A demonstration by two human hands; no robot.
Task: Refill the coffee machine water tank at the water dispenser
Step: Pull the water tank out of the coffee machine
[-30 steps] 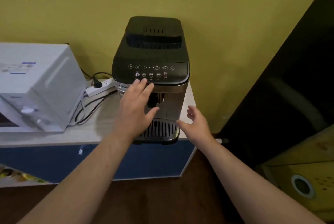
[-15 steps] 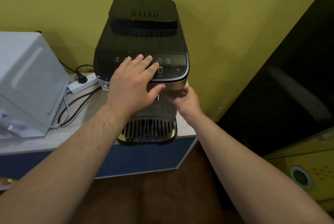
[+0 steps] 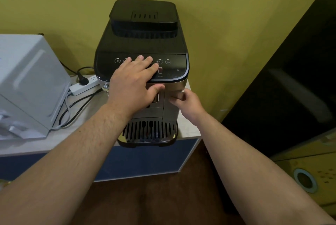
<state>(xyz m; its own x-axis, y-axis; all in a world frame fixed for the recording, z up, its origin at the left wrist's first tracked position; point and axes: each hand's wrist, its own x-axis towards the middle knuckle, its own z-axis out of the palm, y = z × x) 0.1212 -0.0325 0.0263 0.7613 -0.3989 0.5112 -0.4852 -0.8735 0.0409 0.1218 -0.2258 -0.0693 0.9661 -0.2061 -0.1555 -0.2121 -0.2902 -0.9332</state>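
Both hands are on one coffee machine [image 3: 143,46] standing on the counter [image 3: 36,144]: the left hand [image 3: 133,86] lies flat, fingers spread over the control panel; the right hand [image 3: 187,102] curls its fingers on the machine's front right edge. One power strip [image 3: 83,86] lies beside it.

A black coffee machine [image 3: 143,46] stands on a pale counter [image 3: 189,128] against a yellow wall, with a white appliance [image 3: 31,83] to its left and a white power strip [image 3: 84,84] with a black plug between them. The left hand [image 3: 132,86] lies flat on the machine's touch panel, fingers spread over the buttons and thumb down over the front. The right hand [image 3: 187,103] curls its fingers against the machine's front right edge, just beside the left thumb.
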